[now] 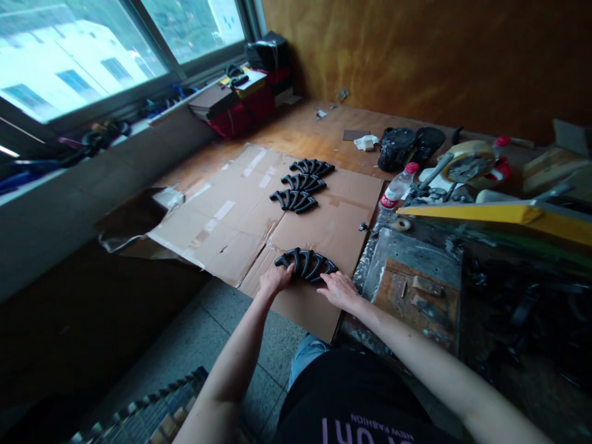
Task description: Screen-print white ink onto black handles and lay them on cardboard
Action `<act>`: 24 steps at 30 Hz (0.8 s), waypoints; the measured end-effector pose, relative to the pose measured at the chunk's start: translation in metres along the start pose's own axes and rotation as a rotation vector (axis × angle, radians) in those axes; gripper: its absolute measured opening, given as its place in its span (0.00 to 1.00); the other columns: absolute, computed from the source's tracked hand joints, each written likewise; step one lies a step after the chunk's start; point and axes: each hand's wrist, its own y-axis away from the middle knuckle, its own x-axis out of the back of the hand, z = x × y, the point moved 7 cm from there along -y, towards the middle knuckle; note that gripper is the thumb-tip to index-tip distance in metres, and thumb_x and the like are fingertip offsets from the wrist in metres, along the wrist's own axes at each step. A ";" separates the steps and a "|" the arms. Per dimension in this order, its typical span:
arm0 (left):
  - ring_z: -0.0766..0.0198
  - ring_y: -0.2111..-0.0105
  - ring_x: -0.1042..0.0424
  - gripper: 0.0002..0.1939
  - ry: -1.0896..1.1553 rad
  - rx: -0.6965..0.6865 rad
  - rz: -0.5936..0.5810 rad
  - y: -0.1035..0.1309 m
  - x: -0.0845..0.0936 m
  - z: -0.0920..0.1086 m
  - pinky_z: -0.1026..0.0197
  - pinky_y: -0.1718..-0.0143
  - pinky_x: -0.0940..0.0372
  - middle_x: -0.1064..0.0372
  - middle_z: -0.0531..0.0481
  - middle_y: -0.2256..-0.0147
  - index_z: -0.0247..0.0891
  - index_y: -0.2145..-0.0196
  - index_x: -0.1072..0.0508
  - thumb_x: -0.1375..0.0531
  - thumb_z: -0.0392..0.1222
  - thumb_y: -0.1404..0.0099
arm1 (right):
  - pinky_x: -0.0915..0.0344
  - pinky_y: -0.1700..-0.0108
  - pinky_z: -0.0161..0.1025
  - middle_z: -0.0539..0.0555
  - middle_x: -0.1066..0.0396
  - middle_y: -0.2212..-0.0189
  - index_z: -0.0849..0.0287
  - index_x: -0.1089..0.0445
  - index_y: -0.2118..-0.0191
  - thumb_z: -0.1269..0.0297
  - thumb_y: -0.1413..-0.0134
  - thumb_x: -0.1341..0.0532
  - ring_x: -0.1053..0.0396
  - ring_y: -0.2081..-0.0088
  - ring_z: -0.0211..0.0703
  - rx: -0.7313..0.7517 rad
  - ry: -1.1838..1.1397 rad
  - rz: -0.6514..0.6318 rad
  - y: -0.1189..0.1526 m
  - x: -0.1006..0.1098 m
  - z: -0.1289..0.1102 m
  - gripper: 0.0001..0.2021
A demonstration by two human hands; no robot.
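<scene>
A fanned row of glossy black curved pieces (pixel 306 264), shaped like handles, lies on a flat cardboard sheet (pixel 324 231) close to my body. My left hand (pixel 277 279) grips the row's left end, thumb and fingers closed on it. At the right end, my right hand (pixel 340 291) has its fingers bent against the last pieces; its fingertips are partly hidden. Farther up the cardboard, three similar fanned rows sit one behind another: a near row (pixel 293 201), a middle row (pixel 304 182) and a far row (pixel 312 166).
Right of the cardboard, a messy bench holds a red-capped bottle (pixel 398 186), a tape roll (pixel 402 224), a yellow-edged machine part (pixel 467 213) and a wooden board (pixel 407 296). Black plastic bags (pixel 398 148) stand behind. Stacked boxes (pixel 231 108) sit by the window.
</scene>
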 end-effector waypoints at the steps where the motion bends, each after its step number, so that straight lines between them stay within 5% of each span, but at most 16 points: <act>1: 0.40 0.53 0.28 0.28 -0.031 -0.006 0.054 0.006 0.001 0.000 0.44 0.51 0.39 0.26 0.29 0.59 0.34 0.57 0.25 0.51 0.61 0.35 | 0.38 0.47 0.45 0.61 0.26 0.54 0.59 0.32 0.44 0.53 0.39 0.41 0.33 0.49 0.52 0.009 -0.007 0.013 0.001 0.000 0.001 0.22; 5: 0.44 0.42 0.38 0.28 -0.143 -0.297 0.266 0.045 -0.015 0.031 0.47 0.44 0.43 0.36 0.33 0.42 0.38 0.42 0.32 0.51 0.57 0.32 | 0.37 0.48 0.45 0.60 0.25 0.55 0.58 0.32 0.43 0.56 0.38 0.42 0.32 0.50 0.51 0.005 -0.030 0.037 0.000 -0.004 0.003 0.20; 8: 0.42 0.37 0.45 0.28 -0.194 -0.405 0.237 0.059 -0.045 0.049 0.43 0.39 0.49 0.42 0.39 0.36 0.42 0.40 0.33 0.44 0.53 0.36 | 0.37 0.47 0.45 0.60 0.25 0.55 0.59 0.32 0.43 0.59 0.37 0.43 0.31 0.51 0.52 -0.003 -0.045 0.032 -0.003 -0.009 0.003 0.19; 11: 0.38 0.37 0.46 0.28 -0.217 -0.395 0.238 0.049 -0.057 0.052 0.40 0.39 0.49 0.40 0.40 0.37 0.42 0.43 0.30 0.41 0.53 0.38 | 0.37 0.47 0.45 0.60 0.25 0.55 0.60 0.32 0.44 0.63 0.39 0.40 0.31 0.52 0.52 0.001 -0.092 0.053 -0.005 -0.011 0.005 0.19; 14: 0.39 0.38 0.44 0.27 -0.242 -0.458 0.260 0.019 -0.047 0.050 0.41 0.39 0.47 0.38 0.40 0.39 0.42 0.45 0.27 0.39 0.55 0.40 | 0.36 0.48 0.45 0.59 0.25 0.55 0.60 0.31 0.45 0.65 0.42 0.38 0.31 0.52 0.51 0.018 -0.180 0.118 -0.003 -0.006 0.008 0.19; 20: 0.42 0.40 0.40 0.28 -0.375 -0.509 0.357 -0.086 0.019 0.033 0.47 0.41 0.44 0.35 0.38 0.42 0.38 0.47 0.25 0.40 0.57 0.40 | 0.36 0.48 0.42 0.56 0.25 0.58 0.59 0.28 0.49 0.70 0.44 0.36 0.32 0.53 0.46 -0.005 -0.315 0.354 0.032 0.027 0.025 0.16; 24: 0.43 0.43 0.38 0.32 -0.401 -0.462 0.346 -0.150 0.033 0.029 0.46 0.43 0.41 0.35 0.35 0.43 0.34 0.46 0.27 0.44 0.60 0.39 | 0.36 0.49 0.42 0.55 0.25 0.60 0.57 0.26 0.52 0.68 0.43 0.36 0.32 0.54 0.44 -0.079 -0.279 0.488 0.067 0.055 0.061 0.12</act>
